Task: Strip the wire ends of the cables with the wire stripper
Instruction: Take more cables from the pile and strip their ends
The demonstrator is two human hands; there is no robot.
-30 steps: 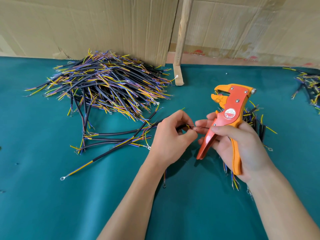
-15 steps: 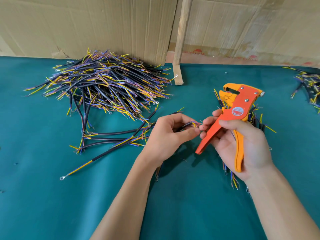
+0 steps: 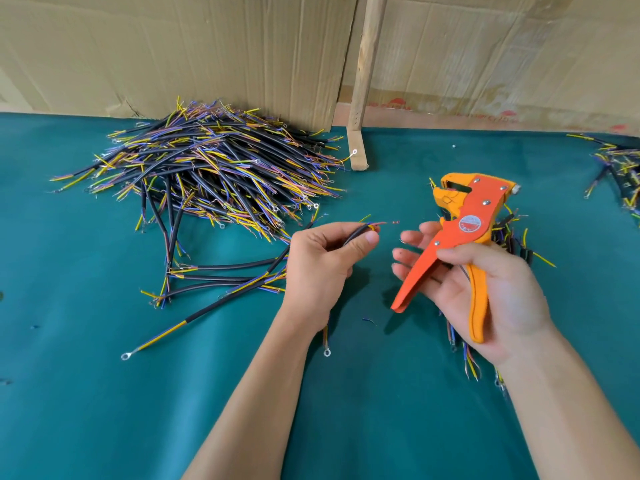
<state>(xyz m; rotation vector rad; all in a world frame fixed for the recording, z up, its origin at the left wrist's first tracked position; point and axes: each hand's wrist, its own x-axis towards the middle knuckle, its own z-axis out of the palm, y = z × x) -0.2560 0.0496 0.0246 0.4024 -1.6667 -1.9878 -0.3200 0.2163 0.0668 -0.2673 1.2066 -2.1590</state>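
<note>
Left hand (image 3: 323, 259) pinches cable (image 3: 356, 232), its lower length hidden.

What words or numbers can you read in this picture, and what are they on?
None can be read for sure.
Round red sticker on the orange wire stripper: it has white print, too small and blurred to read.
Cardboard behind the table: faint red marks along its lower edge, too blurred to read.
The cable in the left hand: no print visible.
</note>
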